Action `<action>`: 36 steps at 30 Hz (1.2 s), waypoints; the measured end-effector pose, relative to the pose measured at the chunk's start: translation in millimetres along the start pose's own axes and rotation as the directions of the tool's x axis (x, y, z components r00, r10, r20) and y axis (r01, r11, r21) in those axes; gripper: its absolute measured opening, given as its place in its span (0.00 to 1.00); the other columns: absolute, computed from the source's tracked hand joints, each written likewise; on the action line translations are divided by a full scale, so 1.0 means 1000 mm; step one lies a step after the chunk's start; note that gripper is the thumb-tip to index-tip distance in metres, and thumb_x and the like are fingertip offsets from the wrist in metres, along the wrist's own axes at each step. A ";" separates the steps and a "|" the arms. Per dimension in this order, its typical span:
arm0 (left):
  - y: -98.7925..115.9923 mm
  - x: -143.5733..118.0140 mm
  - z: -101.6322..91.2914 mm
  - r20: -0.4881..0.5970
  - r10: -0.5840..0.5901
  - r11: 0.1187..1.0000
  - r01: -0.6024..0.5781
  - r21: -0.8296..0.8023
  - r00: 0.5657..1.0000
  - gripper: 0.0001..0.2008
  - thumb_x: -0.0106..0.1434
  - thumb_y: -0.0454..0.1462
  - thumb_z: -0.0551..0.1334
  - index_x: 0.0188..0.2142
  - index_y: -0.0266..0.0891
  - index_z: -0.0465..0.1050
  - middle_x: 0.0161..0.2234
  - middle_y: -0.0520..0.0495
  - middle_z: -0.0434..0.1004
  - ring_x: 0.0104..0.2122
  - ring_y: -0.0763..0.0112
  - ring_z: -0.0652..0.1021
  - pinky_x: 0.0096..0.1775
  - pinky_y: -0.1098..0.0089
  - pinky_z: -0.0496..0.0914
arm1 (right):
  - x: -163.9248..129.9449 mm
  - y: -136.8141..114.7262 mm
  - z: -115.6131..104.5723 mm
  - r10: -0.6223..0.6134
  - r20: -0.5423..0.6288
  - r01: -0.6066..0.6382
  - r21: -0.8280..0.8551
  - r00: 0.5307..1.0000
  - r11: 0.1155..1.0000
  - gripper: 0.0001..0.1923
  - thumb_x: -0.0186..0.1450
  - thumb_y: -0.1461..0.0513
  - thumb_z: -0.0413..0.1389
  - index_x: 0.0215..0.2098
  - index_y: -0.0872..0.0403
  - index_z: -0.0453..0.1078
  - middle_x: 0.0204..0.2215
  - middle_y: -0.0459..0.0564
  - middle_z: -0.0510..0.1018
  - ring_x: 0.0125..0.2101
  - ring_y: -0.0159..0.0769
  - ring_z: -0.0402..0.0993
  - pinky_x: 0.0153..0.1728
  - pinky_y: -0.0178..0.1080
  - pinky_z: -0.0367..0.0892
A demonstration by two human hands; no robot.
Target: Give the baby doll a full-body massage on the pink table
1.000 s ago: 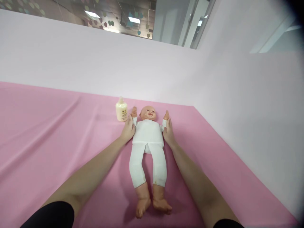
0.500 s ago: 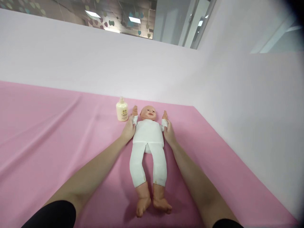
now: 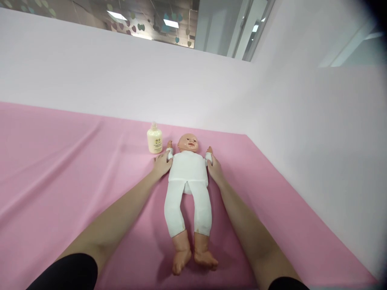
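A baby doll (image 3: 188, 167) with a white cloth body lies on its back, head away from me and feet toward me. Its two arms are bent upward beside the head. My left hand (image 3: 163, 164) is closed round the doll's arm on the left, below the small plastic hand. On the other side, my right hand (image 3: 214, 167) grips the doll's other arm, thumb in front. Part of each doll arm is hidden by my fingers. Just beyond my left hand stands a cream-coloured pump bottle (image 3: 155, 139) with dark print on it.
A pink sheet (image 3: 75, 161) with a few creases covers the surface under the doll. White walls (image 3: 121, 76) rise behind it and on the right. A window (image 3: 169, 24) above the back wall shows ceiling lights and hanging paper hearts.
The doll's two hands have come down a little toward me, along with my hands. Fingers of my left hand now stick out more to the left. The bottle stays in place.
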State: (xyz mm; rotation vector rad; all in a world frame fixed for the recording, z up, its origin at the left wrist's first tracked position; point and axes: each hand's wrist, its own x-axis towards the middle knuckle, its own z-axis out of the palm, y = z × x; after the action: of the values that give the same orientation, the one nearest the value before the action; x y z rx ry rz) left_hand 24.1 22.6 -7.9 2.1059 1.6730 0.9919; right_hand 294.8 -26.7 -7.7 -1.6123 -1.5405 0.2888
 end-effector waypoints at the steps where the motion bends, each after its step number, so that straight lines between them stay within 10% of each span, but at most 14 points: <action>1: -0.001 0.000 0.000 -0.008 0.001 1.000 -0.001 -0.002 1.000 0.24 0.61 0.42 0.55 0.56 0.40 0.63 0.52 0.36 0.70 0.54 0.44 0.67 0.54 0.42 0.55 | 0.000 0.000 0.000 0.007 -0.004 -0.007 -0.004 1.000 1.000 0.25 0.63 0.57 0.42 0.57 0.53 0.60 0.44 0.55 0.74 0.44 0.47 0.70 0.47 0.52 0.65; 14: 0.019 -0.012 -0.014 -0.254 0.165 0.970 -0.203 -0.132 0.953 0.41 0.56 0.40 0.60 0.64 0.37 0.40 0.56 0.35 0.62 0.56 0.50 0.63 0.56 0.49 0.54 | -0.008 -0.016 0.004 -0.137 -0.236 0.194 0.235 0.962 0.952 0.42 0.60 0.58 0.51 0.65 0.55 0.32 0.62 0.61 0.52 0.60 0.41 0.54 0.57 0.46 0.58; 19: 0.023 -0.018 -0.019 -0.260 0.312 0.928 -0.352 -0.122 0.914 0.25 0.54 0.45 0.62 0.50 0.41 0.64 0.42 0.44 0.72 0.46 0.57 0.70 0.51 0.57 0.61 | -0.015 -0.022 0.001 -0.203 -0.312 0.263 0.162 0.928 0.951 0.39 0.59 0.54 0.55 0.62 0.56 0.44 0.55 0.60 0.63 0.55 0.42 0.63 0.55 0.47 0.61; 24: 0.025 -0.020 -0.022 -0.103 0.529 0.837 -0.538 -0.101 0.842 0.13 0.56 0.47 0.60 0.37 0.43 0.71 0.36 0.46 0.75 0.40 0.61 0.73 0.48 0.60 0.64 | -0.025 -0.026 -0.002 -0.367 -0.153 0.378 0.052 0.918 0.924 0.19 0.61 0.55 0.52 0.49 0.51 0.63 0.40 0.52 0.73 0.44 0.40 0.71 0.51 0.46 0.65; 36: 0.013 -0.009 -0.002 -0.168 0.325 0.942 -0.334 -0.032 0.931 0.32 0.64 0.36 0.49 0.64 0.28 0.40 0.62 0.29 0.50 0.62 0.50 0.55 0.58 0.50 0.53 | -0.006 -0.004 0.009 -0.240 -0.135 0.233 -0.064 0.961 0.970 0.33 0.67 0.58 0.39 0.66 0.60 0.32 0.64 0.62 0.45 0.65 0.46 0.41 0.60 0.55 0.49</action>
State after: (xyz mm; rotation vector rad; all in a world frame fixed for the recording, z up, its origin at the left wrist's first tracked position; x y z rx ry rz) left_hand 31.7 10.1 -1.0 2.3720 1.3574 1.3237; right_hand 284.0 -29.0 -12.7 -1.4335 -1.6203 0.0067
